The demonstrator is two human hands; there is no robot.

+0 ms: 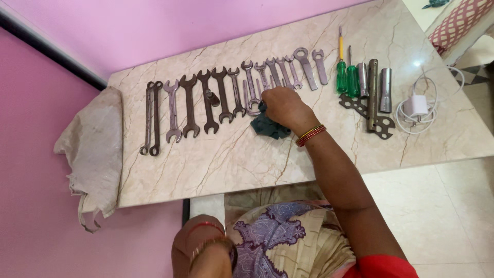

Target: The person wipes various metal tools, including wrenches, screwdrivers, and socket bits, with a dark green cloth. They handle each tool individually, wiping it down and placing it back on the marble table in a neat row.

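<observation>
My right hand reaches over a marble table and is closed on a crumpled dark green cloth. It rests on the middle of a long row of grey open-ended wrenches, and one wrench lies partly under its fingers. Only the wrist of my left hand, with bangles on it, shows at the bottom edge above my lap; its fingers are out of sight.
Two ring spanners end the row on the left. To the right lie two green-handled screwdrivers, metal tube spanners, a flat multi-hole spanner and a white charger with cable. A beige sack hangs off the table's left edge.
</observation>
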